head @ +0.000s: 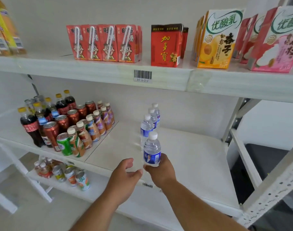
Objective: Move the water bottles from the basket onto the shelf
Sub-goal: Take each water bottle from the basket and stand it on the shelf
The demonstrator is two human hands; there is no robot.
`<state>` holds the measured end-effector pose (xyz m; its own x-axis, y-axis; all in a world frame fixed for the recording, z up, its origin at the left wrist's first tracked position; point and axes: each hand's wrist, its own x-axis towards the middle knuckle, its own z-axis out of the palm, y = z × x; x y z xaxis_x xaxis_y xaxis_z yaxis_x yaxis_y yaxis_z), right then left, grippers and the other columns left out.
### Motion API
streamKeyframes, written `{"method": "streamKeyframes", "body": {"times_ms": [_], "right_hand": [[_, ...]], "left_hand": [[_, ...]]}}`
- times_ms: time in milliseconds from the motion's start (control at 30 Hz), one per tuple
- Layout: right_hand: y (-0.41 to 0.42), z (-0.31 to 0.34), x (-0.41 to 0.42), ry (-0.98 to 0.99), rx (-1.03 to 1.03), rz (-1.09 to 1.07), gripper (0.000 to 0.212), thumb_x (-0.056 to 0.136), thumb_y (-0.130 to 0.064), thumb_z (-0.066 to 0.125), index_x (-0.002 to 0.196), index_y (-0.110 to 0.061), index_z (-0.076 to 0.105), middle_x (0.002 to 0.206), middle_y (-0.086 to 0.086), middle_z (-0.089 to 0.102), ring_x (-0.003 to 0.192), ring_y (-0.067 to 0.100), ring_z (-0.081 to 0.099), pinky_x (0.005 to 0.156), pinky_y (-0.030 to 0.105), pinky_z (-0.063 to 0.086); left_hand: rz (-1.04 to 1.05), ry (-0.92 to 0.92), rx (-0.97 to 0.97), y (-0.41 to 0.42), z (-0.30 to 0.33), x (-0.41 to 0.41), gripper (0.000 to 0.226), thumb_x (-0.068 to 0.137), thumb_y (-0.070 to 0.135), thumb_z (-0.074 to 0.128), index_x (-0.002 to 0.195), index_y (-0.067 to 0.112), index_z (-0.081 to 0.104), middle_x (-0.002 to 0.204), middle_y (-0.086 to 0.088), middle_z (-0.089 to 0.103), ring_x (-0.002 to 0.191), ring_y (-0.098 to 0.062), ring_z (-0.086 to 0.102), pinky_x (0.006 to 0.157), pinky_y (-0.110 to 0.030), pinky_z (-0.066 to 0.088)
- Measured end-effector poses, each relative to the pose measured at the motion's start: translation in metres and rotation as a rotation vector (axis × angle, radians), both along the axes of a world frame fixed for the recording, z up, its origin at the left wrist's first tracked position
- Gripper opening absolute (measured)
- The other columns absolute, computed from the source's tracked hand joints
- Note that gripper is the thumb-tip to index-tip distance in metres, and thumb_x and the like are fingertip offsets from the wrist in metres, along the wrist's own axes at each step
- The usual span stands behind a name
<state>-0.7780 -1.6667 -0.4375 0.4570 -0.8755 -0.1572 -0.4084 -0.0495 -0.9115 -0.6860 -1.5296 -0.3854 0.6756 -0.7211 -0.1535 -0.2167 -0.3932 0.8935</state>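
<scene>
A small water bottle [152,150] with white cap and blue label is held upright by the right hand [160,170], whose fingers are wrapped round its base; it is held over the front part of the middle shelf [192,157]. Whether its bottom touches the shelf board cannot be told. Behind it, a row of three more water bottles [150,121] is seen standing upright on the same shelf, running toward the back wall, the nearest just behind the held one.

The left hand [125,174] is held just beside the right, nothing gripped, fingers loosely curved and spread, thumb pointed toward the bottle's base. Both forearms are seen entering from the bottom edge.

On the left part of the same shelf, well apart from the water bottles, other drinks are grouped: cola bottles [30,125] with yellow caps, red cans [51,132], a green can [64,144] and coffee bottles [83,135] with white caps. The right part of the shelf is bare white board.

On the shelf above, red milk cartons [102,43], a red tea carton [165,45], an orange yoghurt carton [217,39] and a pink one [275,42] are set. A barcode tag [142,75] is fixed to its front edge. On the lower shelf, small bottles and cans [70,175] are visible.
</scene>
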Motion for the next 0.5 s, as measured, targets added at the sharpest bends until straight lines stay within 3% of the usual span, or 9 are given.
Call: {"method": "streamKeyframes", "body": {"times_ms": [333,433,500], "right_hand": [[-0.054,-0.028,0.07,0.041,-0.03,0.051,0.058,0.086,-0.035,0.083,0.133,-0.033,0.051,0.12,-0.01,0.067,0.105,0.019,0.068,0.075,0.026,0.057],[-0.053,-0.039,0.07,0.068,-0.072,0.057,0.059,0.084,-0.044,0.083,0.133,-0.035,0.051,0.121,-0.012,0.067,0.107,0.018,0.068,0.091,0.036,0.061],[-0.054,-0.044,0.068,0.127,-0.115,0.061,0.058,0.081,-0.055,0.08,0.129,-0.035,0.054,0.118,-0.01,0.067,0.108,0.018,0.066,0.093,0.037,0.058]], "left_hand": [[0.165,0.032,0.105,-0.05,-0.037,0.023,0.052,0.091,0.04,0.068,0.137,0.035,0.045,0.134,0.014,0.051,0.098,-0.006,0.056,0.09,-0.028,0.046],[0.176,0.036,0.126,-0.056,-0.043,0.027,0.051,0.091,0.041,0.067,0.137,0.037,0.045,0.13,0.017,0.05,0.101,-0.008,0.054,0.091,-0.029,0.047],[0.169,0.039,0.115,-0.06,-0.046,0.029,0.052,0.09,0.041,0.068,0.137,0.037,0.045,0.132,0.017,0.051,0.099,-0.005,0.056,0.089,-0.027,0.047]]}}
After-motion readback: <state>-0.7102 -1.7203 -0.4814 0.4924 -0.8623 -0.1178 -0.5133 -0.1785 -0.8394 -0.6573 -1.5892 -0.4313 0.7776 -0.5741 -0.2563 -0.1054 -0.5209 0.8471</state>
